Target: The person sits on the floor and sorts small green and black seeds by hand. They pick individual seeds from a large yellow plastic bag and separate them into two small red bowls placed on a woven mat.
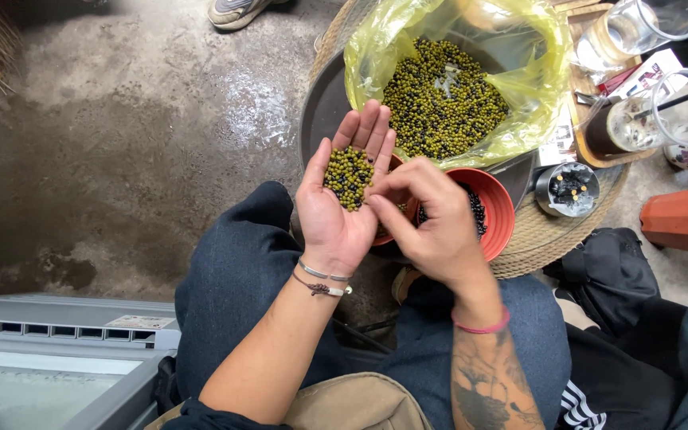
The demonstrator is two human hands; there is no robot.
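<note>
Beans [349,175] lay heaped in the open, upturned left hand [340,191] at frame centre. The right hand [431,223] pinched narrowly at the pile's edge, above a red bowl [497,209] of dark beans.

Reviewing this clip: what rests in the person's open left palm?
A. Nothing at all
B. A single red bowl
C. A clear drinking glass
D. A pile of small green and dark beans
D: the left hand is cupped palm-up with a pile of small green and dark beans in it, while the right hand pinches at the edge of the pile with its fingertips.
</note>
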